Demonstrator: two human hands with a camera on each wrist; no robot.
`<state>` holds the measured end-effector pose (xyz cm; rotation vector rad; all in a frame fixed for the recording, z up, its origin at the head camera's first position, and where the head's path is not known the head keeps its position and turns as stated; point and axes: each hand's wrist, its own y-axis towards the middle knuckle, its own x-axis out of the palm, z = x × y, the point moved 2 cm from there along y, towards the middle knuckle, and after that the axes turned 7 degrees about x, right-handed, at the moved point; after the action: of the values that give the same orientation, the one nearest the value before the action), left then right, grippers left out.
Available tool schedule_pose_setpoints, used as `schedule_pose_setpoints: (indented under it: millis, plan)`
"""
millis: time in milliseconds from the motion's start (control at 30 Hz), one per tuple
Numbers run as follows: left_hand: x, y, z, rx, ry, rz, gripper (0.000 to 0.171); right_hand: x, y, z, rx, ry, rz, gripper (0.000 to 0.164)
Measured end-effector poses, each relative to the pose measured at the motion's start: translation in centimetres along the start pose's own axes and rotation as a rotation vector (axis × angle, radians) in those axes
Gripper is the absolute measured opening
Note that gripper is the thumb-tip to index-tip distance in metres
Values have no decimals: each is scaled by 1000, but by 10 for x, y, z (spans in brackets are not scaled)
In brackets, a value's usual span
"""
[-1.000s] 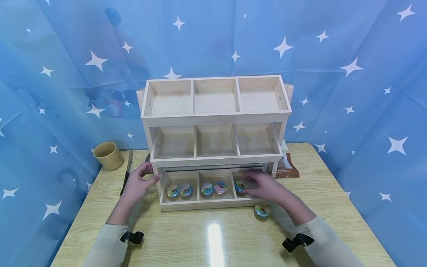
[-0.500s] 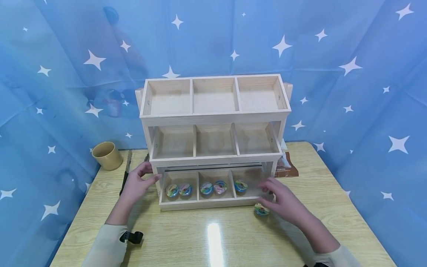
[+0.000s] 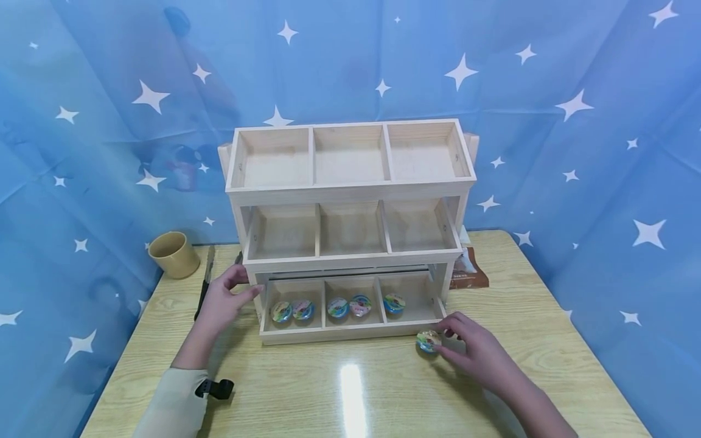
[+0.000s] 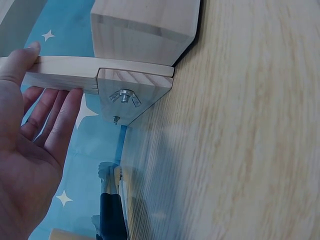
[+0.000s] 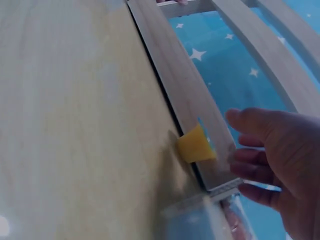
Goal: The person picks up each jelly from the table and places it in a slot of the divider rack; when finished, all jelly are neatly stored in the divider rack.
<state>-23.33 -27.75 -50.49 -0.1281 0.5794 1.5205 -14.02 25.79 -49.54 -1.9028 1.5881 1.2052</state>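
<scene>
My left hand (image 3: 223, 301) holds a side leg (image 4: 65, 67) of the three-tier wooden rack (image 3: 350, 193), thumb on one face and fingers on the other. A small jelly cup (image 3: 428, 341) with a printed lid stands on the table before the rack's lower right corner; the right wrist view shows its yellow body (image 5: 196, 145). My right hand (image 3: 473, 350) is right beside this cup, thumb and fingers spread. In the bottom tray, the left compartment holds two jelly cups (image 3: 292, 311), the middle one two more cups (image 3: 348, 306), and the right one a single cup (image 3: 394, 303).
A tan mug (image 3: 174, 255) stands at the back left of the table (image 3: 306, 389), near a black-handled knife (image 3: 203, 292). A brown packet (image 3: 469, 271) lies behind the rack's right side. A blue star-patterned curtain (image 3: 575, 170) hangs close around the table.
My right hand has withdrawn from the right compartment of the bottom tray, leaving a jelly cup there, and moved down beside the cup on the table. My left hand stays on the rack.
</scene>
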Motion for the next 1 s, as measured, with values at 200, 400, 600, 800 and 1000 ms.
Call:
schedule_pose_setpoints:
  millis: [200, 400, 600, 800, 1000]
  plan:
    - [0, -1, 0, 10, -4, 2, 41, 6, -8, 6, -1, -10, 17, 37]
    - [0, 0, 0, 7, -9, 0, 43, 14, -12, 11, 27, -5, -1, 45]
    - [0, 0, 0, 2, -6, -1, 43, 22, -14, 13, 47, 61, -39, 49]
    - [-1, 0, 0, 4, -11, 0, 41, 26, -15, 10, 55, 120, -87, 43]
    - [-1, 0, -1, 4, -16, -2, 43, 29, -14, 6, 40, 135, -104, 42]
